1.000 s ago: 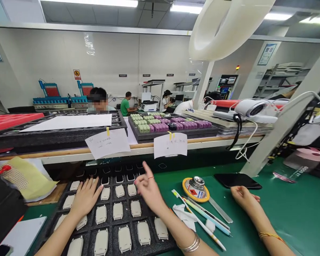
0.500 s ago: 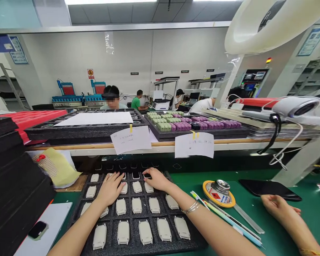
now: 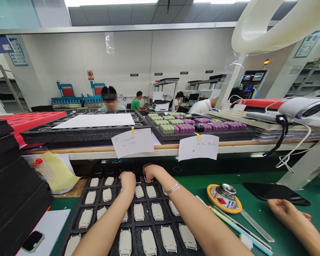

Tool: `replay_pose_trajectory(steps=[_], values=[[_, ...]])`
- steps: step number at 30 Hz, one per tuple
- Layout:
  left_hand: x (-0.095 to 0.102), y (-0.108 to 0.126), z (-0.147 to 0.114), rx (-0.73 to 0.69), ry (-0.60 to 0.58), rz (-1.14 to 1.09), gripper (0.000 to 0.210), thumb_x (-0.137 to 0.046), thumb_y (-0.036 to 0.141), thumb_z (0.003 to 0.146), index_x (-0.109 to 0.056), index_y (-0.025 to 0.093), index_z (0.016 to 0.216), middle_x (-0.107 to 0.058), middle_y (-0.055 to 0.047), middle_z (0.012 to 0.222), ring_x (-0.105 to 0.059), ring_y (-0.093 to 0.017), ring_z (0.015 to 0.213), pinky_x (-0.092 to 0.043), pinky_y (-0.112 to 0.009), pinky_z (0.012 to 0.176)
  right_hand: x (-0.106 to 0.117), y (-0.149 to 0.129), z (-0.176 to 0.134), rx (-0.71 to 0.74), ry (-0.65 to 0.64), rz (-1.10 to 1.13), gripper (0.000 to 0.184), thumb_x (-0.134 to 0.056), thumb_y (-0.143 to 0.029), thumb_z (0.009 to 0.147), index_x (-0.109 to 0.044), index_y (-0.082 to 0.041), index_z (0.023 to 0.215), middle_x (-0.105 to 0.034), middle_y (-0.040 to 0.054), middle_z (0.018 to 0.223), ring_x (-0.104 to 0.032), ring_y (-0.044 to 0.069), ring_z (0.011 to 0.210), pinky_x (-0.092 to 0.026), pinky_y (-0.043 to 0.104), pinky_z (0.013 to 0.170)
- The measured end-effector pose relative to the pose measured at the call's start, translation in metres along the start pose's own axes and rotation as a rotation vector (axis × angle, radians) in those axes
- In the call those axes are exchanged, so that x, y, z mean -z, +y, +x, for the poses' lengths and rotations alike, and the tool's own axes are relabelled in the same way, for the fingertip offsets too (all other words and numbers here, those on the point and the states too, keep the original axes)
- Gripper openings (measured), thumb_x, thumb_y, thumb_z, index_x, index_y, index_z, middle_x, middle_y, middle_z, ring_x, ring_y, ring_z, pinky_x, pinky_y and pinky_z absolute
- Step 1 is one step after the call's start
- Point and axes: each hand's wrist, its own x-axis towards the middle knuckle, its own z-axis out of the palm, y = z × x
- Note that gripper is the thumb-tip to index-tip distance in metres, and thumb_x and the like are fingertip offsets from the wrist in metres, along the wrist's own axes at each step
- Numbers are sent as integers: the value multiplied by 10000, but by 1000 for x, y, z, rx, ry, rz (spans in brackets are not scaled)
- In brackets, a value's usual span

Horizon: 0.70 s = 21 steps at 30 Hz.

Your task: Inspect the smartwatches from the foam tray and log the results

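Observation:
Both my hands reach to the far rows of a black foam tray [image 3: 146,224] holding several pale watch-like cases [image 3: 139,212] in its compartments. My left hand [image 3: 127,179] is curled over a back compartment, its fingertips mostly hidden behind the knuckles. To its right, my right hand [image 3: 150,172], with silver bangles at the wrist, bends its fingers down at the tray's far end. A pale-edged dark piece [image 3: 148,179] lies just below those fingers. What either hand pinches, if anything, is hidden.
A shelf edge [image 3: 165,152] with paper notes overhangs the tray's far end. Black foam stacks [image 3: 13,185] stand left. On the right are a round metal-topped bottle [image 3: 226,195], pens, a steel ruler [image 3: 257,224], a black tablet-like slab [image 3: 276,193] and another person's hand [image 3: 288,215].
My left hand has gone from lying spread over the cases to curled, farther back and right. My right hand has reached slightly farther back, fingers bent down. The view has shifted a little.

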Motion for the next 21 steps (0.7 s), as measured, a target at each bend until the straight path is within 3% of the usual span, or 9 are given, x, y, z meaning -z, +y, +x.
replay_pose_trajectory(steps=[5, 13, 21], values=[[-4, 16, 11, 126, -63, 45, 331, -616, 333, 933, -597, 147, 1206, -637, -103, 1184, -649, -225, 998, -571, -422, 834, -1, -6, 12, -55, 0, -22, 318, -630, -318, 948, -597, -168, 1227, -623, 88, 1228, -644, 232, 1054, -557, 426, 875], [-10, 36, 16, 264, -143, 53, 321, -614, 324, 935, -600, 154, 1207, -637, -95, 1191, -652, -219, 993, -574, -418, 831, -22, -28, 30, -28, 159, 91, 322, -623, -322, 952, -592, -168, 1234, -622, 89, 1227, -646, 229, 1044, -562, 426, 866], [2, 31, 21, 262, -225, -80, 337, -623, 328, 928, -593, 166, 1222, -626, -104, 1222, -641, -242, 1028, -563, -451, 849, -43, -9, 20, 70, 285, 66, 291, -632, -321, 947, -612, -174, 1197, -641, 77, 1184, -655, 221, 1024, -565, 407, 852]])
